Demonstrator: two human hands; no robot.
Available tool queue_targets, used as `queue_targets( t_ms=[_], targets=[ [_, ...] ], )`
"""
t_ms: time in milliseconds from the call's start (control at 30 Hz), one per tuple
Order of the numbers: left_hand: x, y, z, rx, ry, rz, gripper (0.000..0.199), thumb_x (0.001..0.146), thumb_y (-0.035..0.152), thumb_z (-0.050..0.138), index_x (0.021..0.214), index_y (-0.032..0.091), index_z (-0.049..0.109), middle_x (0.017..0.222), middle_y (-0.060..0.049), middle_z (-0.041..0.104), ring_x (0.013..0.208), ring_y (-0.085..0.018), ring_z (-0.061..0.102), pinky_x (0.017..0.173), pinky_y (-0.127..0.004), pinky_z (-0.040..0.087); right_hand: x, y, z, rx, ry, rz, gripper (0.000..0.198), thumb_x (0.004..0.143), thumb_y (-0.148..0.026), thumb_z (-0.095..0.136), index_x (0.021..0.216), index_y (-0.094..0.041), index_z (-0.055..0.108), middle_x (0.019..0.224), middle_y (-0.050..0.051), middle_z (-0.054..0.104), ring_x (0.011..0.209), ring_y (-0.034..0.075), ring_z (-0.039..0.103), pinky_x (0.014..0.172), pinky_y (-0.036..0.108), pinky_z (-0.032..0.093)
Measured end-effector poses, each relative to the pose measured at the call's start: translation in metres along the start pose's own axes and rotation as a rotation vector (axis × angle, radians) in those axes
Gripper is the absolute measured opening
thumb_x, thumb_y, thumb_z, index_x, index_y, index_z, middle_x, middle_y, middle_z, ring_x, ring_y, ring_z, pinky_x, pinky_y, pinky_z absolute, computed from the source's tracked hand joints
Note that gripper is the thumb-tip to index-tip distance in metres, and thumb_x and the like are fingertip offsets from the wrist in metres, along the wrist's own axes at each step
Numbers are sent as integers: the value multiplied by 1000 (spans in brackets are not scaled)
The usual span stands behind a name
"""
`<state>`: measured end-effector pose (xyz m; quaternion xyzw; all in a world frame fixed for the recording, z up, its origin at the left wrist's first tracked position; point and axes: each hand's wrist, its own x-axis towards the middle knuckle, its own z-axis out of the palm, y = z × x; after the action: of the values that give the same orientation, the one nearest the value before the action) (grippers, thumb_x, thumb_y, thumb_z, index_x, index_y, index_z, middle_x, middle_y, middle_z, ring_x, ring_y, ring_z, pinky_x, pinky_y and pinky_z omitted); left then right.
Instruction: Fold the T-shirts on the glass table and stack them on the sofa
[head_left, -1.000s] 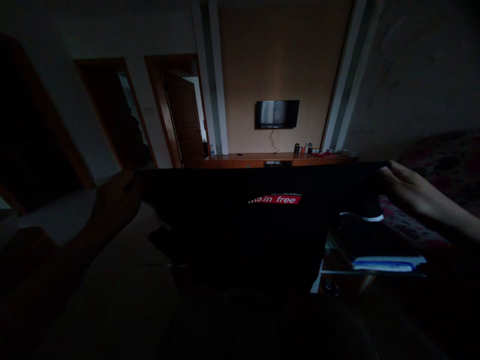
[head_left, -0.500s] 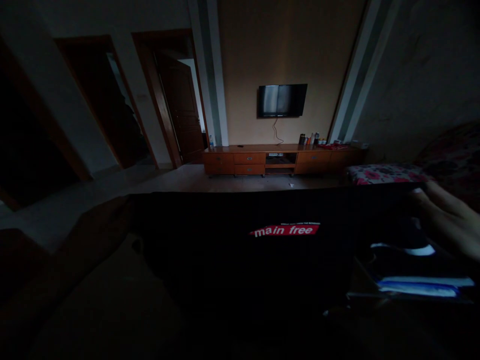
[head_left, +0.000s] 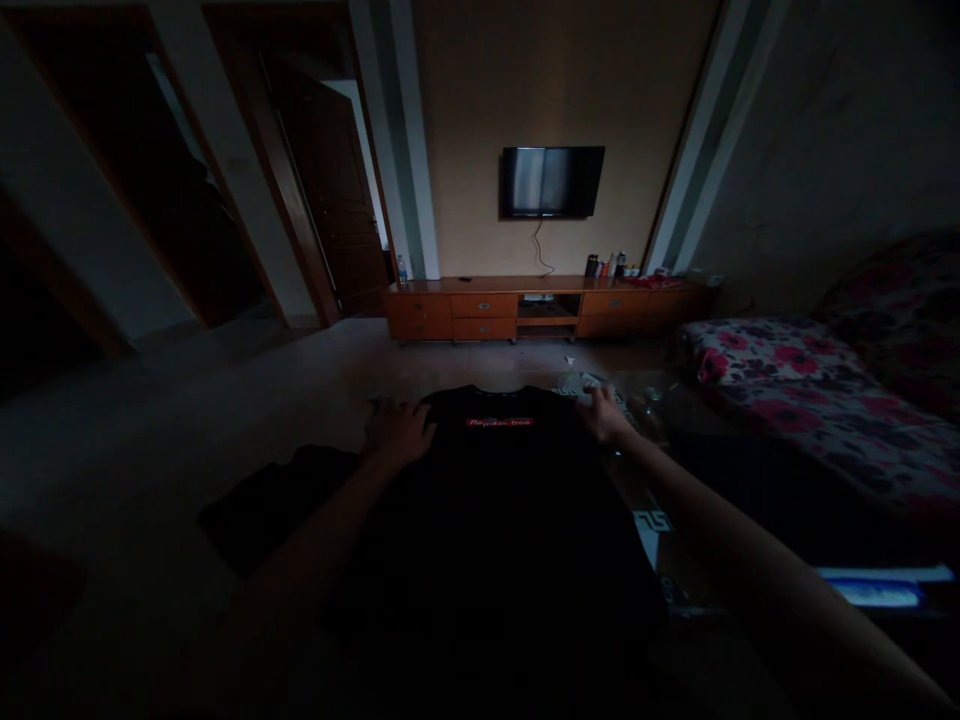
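Note:
A black T-shirt (head_left: 502, 500) lies spread in front of me, its neckline at the far end and a red printed label across the chest. My left hand (head_left: 407, 432) is at its left shoulder, fingers closed on the dark cloth. At the opposite shoulder, my right hand (head_left: 602, 415) pinches the fabric. Darkness hides the exact grip of the fingertips. Beneath the shirt, parts of a table cover with a light key pattern (head_left: 652, 520) show on the right. Another dark cloth (head_left: 281, 500) lies to the left.
A floral sofa (head_left: 787, 370) stands at the right, with white and blue folded-looking items (head_left: 877, 590) near it. Farther off are a low wooden cabinet (head_left: 484, 308) carrying bottles, and a wall television (head_left: 553, 182). A wooden door (head_left: 322, 190) stands ajar at the left.
The T-shirt, held up and stretched before me, has come down flat onto the surface. Both hands have moved forward and closer together with it. The view has shifted slightly.

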<state>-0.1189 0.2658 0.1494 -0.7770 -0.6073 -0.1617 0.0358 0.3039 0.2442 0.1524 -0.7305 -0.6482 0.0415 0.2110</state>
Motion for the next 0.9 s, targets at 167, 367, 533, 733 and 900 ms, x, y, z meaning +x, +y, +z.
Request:
queue_targets(
  t_ms=[167,367,533,733,900],
  targets=[
    [-72,-3,66,25,-178,146,56,101,47,42,147,18,52,159,-14,44,149,-33,36,122,-48,27,-81,2,73,-149,-209,81,64,103,-51,35,154,-12,40,164,18,30,148,38,33,116,52,34],
    [-116,2,86,23,-240,77,63,103,52,33,160,24,34,168,-8,26,156,-30,19,125,-52,18,-132,34,107,-302,-215,-40,69,104,-54,27,163,-17,25,171,7,16,158,27,7,127,49,9],
    [-134,22,87,41,-266,84,67,103,56,29,161,24,30,169,-8,22,157,-30,17,125,-54,16,-152,58,91,-346,-132,-131,66,102,-48,29,160,-16,34,168,9,25,158,26,9,127,51,5],
    [-157,38,82,57,-266,44,66,102,55,32,161,25,30,169,-7,24,156,-31,19,124,-55,17,-172,49,75,-349,-193,-94,66,101,-41,35,158,-8,36,166,15,28,153,28,26,122,44,24],
    [-166,43,65,62,-214,56,61,100,56,39,152,26,45,161,-10,41,146,-33,37,116,-54,32,-180,30,65,-323,-131,15,60,101,-48,36,148,-11,48,154,19,46,139,31,44,113,48,32]
  ],
)
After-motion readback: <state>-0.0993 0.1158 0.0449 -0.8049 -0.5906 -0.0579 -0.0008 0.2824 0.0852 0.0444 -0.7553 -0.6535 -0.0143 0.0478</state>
